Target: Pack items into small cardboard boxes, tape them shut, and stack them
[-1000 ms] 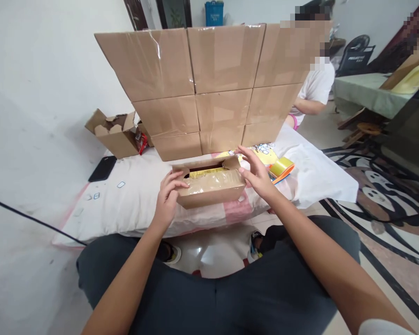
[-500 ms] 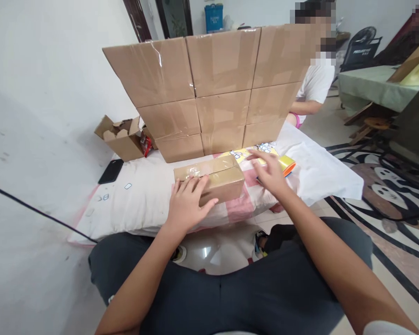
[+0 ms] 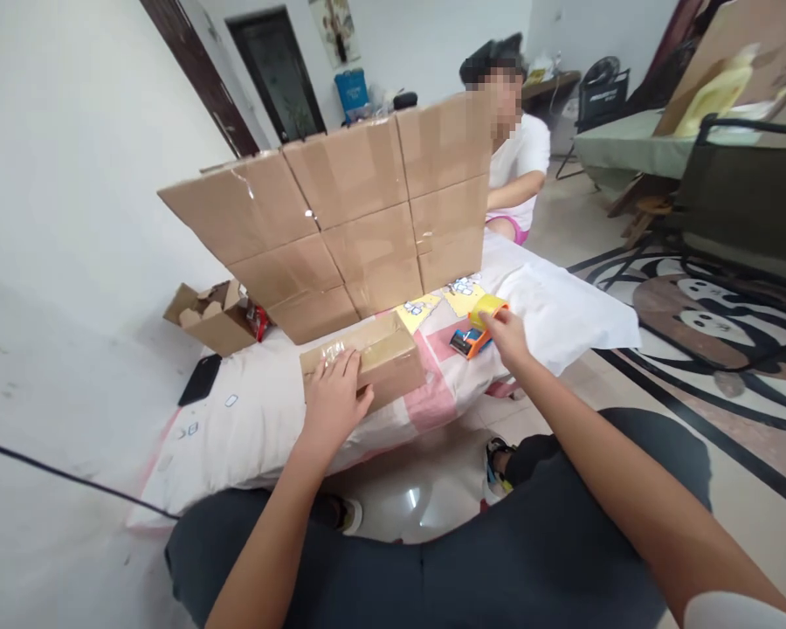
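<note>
A long cardboard box (image 3: 396, 371) lies on the cloth-covered surface in front of me, with shiny tape along its top. My left hand (image 3: 335, 386) rests on the box's left part, fingers stretched over the top and thumb apart. To the right of the box, my right hand (image 3: 506, 336) grips a tape dispenser (image 3: 478, 338) with an orange frame, a blue part and a yellow roll. Behind the box stands a wall of stacked cardboard boxes (image 3: 373, 249), taped together.
A black phone (image 3: 200, 379) and an open carton (image 3: 208, 321) with a red packet lie at the left. Yellow patterned patches (image 3: 417, 312) show on the cloth (image 3: 550, 297). A person in a white shirt (image 3: 530, 144) sits behind the stack. A dark chair (image 3: 747, 205) stands right.
My right hand has moved from above the cloth onto the tape dispenser and closed around it. My left hand stays on the box. The view has shifted and tilted.
</note>
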Demonstrator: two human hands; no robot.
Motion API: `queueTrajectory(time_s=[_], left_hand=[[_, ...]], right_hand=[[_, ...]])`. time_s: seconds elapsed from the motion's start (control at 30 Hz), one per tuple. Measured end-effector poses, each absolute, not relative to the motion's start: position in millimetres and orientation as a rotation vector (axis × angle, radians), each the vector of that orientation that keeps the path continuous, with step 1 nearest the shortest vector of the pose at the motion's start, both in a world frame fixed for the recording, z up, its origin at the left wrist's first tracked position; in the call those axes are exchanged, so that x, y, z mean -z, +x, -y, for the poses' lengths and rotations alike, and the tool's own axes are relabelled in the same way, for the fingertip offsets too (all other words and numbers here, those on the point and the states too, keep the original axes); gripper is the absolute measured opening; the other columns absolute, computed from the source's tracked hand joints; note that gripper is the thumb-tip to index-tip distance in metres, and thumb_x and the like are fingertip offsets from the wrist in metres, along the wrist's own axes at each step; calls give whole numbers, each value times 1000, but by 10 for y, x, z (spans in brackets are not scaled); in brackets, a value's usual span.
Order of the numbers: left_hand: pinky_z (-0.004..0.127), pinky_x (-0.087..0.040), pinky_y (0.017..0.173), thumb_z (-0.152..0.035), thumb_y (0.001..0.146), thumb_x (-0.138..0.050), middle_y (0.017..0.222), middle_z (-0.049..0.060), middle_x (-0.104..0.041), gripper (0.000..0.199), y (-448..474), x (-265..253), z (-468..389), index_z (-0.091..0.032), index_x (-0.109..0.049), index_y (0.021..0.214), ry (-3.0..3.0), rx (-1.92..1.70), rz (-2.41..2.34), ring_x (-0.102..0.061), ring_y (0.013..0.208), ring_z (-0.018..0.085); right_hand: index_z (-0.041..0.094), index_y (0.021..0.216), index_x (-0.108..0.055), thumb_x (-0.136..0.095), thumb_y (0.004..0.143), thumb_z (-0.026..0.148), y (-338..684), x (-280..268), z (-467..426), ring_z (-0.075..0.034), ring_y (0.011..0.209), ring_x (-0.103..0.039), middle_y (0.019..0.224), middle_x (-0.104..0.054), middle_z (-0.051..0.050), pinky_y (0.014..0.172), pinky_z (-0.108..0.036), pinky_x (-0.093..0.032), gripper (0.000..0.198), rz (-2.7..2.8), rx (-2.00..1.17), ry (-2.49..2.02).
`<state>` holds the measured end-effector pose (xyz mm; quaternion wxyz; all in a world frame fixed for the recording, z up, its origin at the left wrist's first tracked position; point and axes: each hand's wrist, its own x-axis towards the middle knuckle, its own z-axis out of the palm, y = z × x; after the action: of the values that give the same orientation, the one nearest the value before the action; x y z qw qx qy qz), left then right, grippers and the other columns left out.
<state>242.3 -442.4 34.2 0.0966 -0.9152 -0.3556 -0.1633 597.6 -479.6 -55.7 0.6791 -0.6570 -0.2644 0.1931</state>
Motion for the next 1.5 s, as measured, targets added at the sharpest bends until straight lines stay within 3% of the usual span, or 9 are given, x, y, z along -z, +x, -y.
queueTrajectory(time_s=[0.13,0.37,0.47,0.57,0.67,0.8,1.0,1.27,1.5], left_hand=[[57,-37,113,-22,85,-54,135,20,-62,61,2569,-335,4439,-12,-51,145,-2595,449,1033,-59,124,38],[60,-31,119,-18,86,-47,155,17,-49,64,2596,-299,4190,-14,-45,150,-2683,388,1030,-44,145,35],[66,-24,120,-18,84,-51,153,19,-50,64,2707,-401,4322,-12,-48,148,-2704,522,1012,-39,147,39],[55,-35,117,-30,90,-56,142,17,-58,55,2992,-474,4723,-17,-53,144,-2856,896,876,-49,137,35],[43,-51,100,-43,99,-47,113,12,-62,37,3342,-481,5100,-22,-68,120,-3106,1329,1005,-62,110,26],[32,-52,85,-49,98,-51,91,6,-54,41,3645,-475,5278,-19,-68,74,-3296,1918,1097,-60,91,20],[28,-45,78,-43,94,-59,80,2,-48,40,3617,-474,5425,-20,-64,61,-3169,2205,1209,-53,82,17],[31,-44,78,-42,96,-56,77,3,-50,39,3432,-304,5619,-23,-67,64,-3377,1832,1247,-53,79,19],[32,-46,77,-47,93,-57,73,3,-53,40,3478,-119,5568,-24,-72,64,-3389,1898,1399,-57,78,20]], right_hand=[[16,85,-65,-67,69,37,5901,477,4743,-22,77,-65,79,-71,-6,70,-32,-51,27,666,-407,-1522],[21,61,-47,-66,79,47,5554,141,4854,-20,73,-55,64,-57,-2,76,-33,-47,36,973,-175,-1439],[20,69,-54,-67,81,48,5342,-94,4995,-23,86,-58,82,-65,-7,86,-38,-46,33,1107,-72,-1337],[20,83,-59,-55,94,49,5112,-323,5203,-23,83,-59,85,-65,-7,80,-36,-46,31,1146,-77,-1170],[21,80,-54,-46,100,52,4946,-468,5401,-19,68,-55,75,-60,-3,66,-32,-44,37,1162,-150,-1017],[22,71,-48,-34,103,53,4993,-494,5478,-21,67,-53,69,-56,-4,66,-36,-42,46,1313,79,-987],[23,66,-47,-28,102,47,5344,-455,5377,-20,58,-45,61,-55,-5,67,-40,-37,48,1577,436,-962],[24,62,-33,-48,94,67,5363,-733,5463,-12,52,-31,58,-32,4,51,-30,-28,56,805,-123,-993],[23,71,-48,-62,81,75,5274,-656,5330,-16,58,-50,59,-45,2,50,-30,-46,54,692,-388,-941]])
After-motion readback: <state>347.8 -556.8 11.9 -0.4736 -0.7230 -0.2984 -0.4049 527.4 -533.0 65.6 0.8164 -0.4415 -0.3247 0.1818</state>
